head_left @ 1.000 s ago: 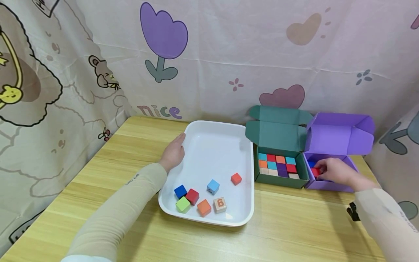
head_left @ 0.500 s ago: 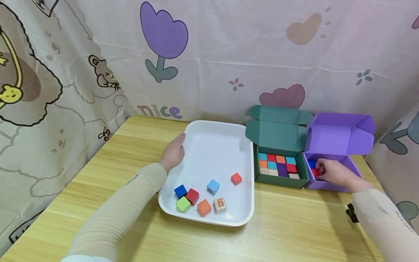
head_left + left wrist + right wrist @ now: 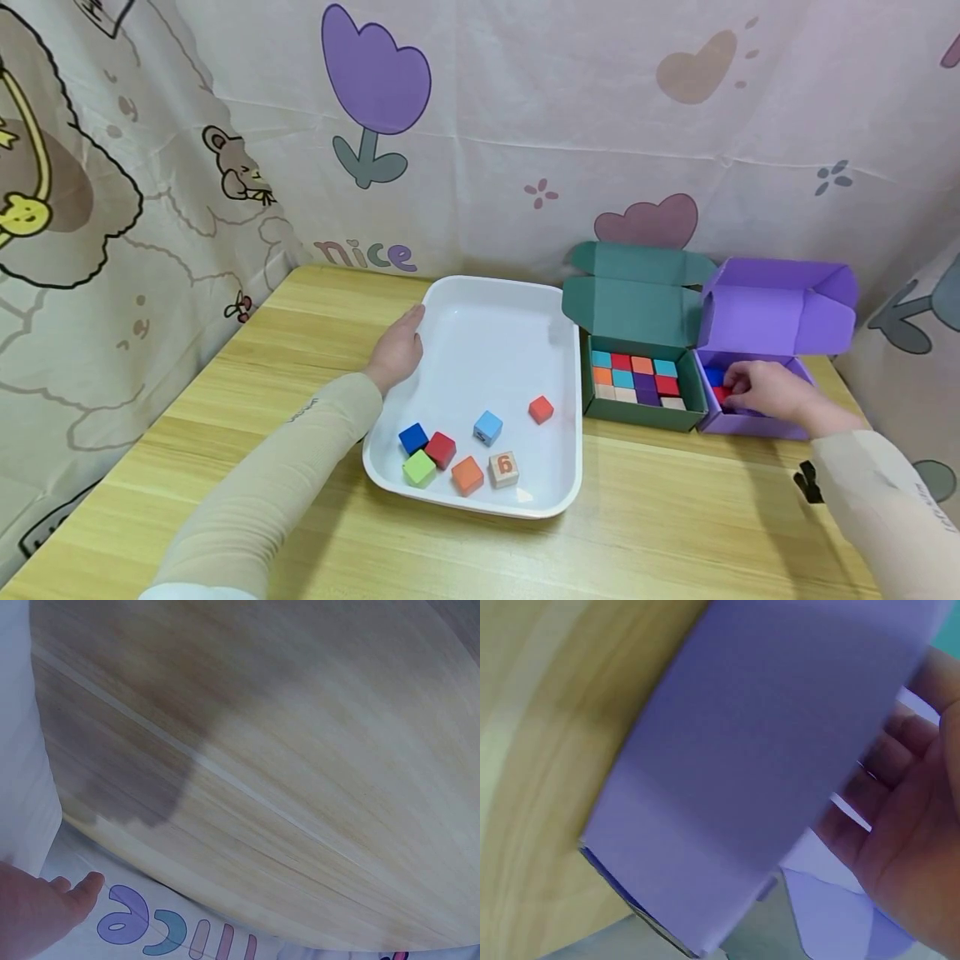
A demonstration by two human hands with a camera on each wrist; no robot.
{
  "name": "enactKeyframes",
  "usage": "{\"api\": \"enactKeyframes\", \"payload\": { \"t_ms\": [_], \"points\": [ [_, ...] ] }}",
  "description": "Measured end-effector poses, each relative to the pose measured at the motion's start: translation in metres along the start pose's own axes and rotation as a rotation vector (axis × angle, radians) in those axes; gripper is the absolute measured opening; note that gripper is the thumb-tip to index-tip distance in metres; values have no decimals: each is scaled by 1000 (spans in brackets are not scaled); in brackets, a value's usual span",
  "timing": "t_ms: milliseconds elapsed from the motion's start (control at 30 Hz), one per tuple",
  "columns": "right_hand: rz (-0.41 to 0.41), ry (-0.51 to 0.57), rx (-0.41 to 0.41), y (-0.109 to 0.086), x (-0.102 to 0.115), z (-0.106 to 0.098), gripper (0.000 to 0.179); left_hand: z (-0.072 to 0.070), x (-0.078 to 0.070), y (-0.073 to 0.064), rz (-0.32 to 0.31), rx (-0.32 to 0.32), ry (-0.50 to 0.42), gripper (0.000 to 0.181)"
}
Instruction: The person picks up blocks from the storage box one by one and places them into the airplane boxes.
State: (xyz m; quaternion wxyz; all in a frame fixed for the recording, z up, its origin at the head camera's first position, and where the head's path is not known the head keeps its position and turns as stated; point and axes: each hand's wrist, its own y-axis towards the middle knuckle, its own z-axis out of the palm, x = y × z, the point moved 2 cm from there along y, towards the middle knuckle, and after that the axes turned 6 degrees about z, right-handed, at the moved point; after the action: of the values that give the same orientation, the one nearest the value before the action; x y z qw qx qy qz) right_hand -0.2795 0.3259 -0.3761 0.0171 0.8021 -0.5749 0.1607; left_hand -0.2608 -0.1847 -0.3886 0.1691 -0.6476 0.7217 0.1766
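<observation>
While the left hand point(image 3: 396, 352), uncurled, touches a tray point(image 3: 487, 346) of cubes point(image 3: 467, 476), the purple box point(image 3: 735, 750) hides whether the right hand point(image 3: 772, 393) grips.

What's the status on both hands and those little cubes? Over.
Left hand at left side of white rectangular tray. Right hand in purple cardboard box, beside small red cube; grip hidden. Seven mixed-colour cubes in tray. Nothing obviously blocking.
</observation>
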Motion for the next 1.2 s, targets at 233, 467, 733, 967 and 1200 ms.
{"api": "enactKeyframes", "payload": {
  "t_ms": [233, 467, 733, 967, 1200],
  "points": [
    [73, 29, -32, -2, 13, -27, 28, -1, 1, -1, -4, -1, -1, 51],
    [54, -7, -109, 3, 58, -52, 29, -1, 3, -3, -4, 3, -4, 51],
    [5, 33, -162, 15, 139, -65, 27, 0, 3, -2, 2, 8, -16, 51],
    [-98, 135, -189, 33, 211, -63, 23, -1, 4, -3, 5, 2, -20, 51],
    [-156, 201, -175, 50, 258, -47, 25, -1, 3, -3, 12, -6, -18, 51]
  ]
}}
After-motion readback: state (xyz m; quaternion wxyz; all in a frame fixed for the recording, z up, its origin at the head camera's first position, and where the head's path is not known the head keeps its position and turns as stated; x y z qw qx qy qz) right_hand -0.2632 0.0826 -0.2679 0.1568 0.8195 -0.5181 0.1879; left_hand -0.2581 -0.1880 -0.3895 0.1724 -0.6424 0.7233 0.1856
